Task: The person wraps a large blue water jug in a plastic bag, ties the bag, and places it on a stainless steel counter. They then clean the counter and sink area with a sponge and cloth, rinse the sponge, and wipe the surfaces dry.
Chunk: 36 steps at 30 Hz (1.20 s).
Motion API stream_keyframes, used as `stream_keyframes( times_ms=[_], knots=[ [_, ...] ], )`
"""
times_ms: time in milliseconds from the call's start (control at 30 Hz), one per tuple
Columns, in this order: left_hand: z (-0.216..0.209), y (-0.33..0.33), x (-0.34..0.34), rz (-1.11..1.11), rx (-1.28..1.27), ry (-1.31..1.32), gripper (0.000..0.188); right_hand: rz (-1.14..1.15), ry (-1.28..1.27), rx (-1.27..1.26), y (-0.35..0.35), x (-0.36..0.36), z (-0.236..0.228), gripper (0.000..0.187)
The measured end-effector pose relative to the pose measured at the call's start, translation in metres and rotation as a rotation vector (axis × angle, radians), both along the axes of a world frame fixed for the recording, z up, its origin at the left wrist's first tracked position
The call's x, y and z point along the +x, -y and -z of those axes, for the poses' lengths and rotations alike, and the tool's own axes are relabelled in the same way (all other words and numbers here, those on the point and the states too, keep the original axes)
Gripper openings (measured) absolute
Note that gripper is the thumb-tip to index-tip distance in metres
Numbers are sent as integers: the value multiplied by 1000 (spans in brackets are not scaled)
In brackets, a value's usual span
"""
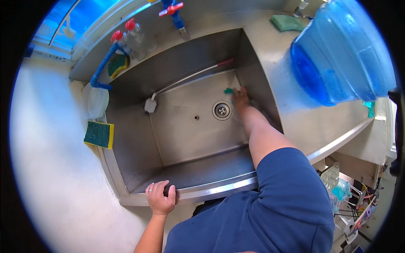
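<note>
Inside the steel sink, my right hand reaches down to the bottom near the far right corner. A small crumpled green scrap, cloth-like, shows at the left side of its fingers, partly hidden under them. Just left of that hand is the round drain. My left hand rests on the sink's front rim, fingers stretched out and thumb apart; a dark patch between thumb and fingers is unclear. A long-handled white brush with a red handle end lies along the back of the basin.
A large blue water jug stands on the right counter, near a green pad. Yellow-green sponges and a white tub line the left edge. Behind are clear bottles, a blue pipe and a red-handled tap.
</note>
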<state>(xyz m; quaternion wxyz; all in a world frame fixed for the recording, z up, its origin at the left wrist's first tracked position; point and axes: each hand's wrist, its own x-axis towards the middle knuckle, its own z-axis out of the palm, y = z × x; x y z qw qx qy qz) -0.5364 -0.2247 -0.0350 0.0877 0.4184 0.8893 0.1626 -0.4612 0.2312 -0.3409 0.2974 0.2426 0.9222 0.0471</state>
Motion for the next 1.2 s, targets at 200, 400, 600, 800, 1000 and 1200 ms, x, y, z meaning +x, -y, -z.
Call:
stream_keyframes(
  times_ms=[200, 400, 600, 800, 1000, 1200],
  knots=[
    [3, 2, -1, 7, 17, 1, 21, -35, 101, -138, 42, 61, 72, 37],
    [3, 2, -1, -2, 23, -22, 24, 39, 59, -664, 92, 55, 3, 36],
    [5, 8, 0, -33, 2, -8, 26, 272, -495, -799, 76, 8, -134, 28],
    [5, -2, -3, -63, -190, 50, 45, 348, -720, -615, 57, 89, -280, 22],
    [-10, -88, 32, 91, -113, 109, 52, 647, -1118, -954, 56, 240, -352, 36],
    [-18, -192, 129, 411, 78, 99, 52, 875, -1634, -1074, 17, 464, -371, 47]
  ],
)
